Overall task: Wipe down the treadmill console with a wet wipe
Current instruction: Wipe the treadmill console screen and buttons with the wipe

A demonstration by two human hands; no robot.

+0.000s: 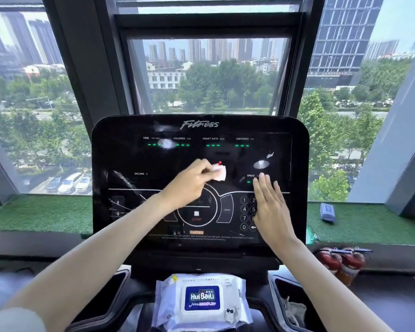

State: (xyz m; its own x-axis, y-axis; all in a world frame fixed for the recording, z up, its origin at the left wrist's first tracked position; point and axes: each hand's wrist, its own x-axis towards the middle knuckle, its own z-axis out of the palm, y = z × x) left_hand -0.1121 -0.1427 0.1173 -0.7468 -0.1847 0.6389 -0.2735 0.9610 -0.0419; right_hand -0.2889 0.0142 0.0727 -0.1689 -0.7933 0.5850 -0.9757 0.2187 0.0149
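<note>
The left hand (pixel 189 185) pinches a wet wipe (pixel 219 173) on the console (pixel 120 159) middle while the right hand (pixel 271 207) rests flat, fingers straight, further right

We are seeing a wipe pack (pixel 201 300) lying on the treadmill tray (pixel 139 298) | a blue box (pixel 327 212) lying on the green ledge (pixel 369 224)

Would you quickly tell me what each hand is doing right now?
Left hand: pinching the wet wipe.
Right hand: open, fingers straight, over the console.
</note>
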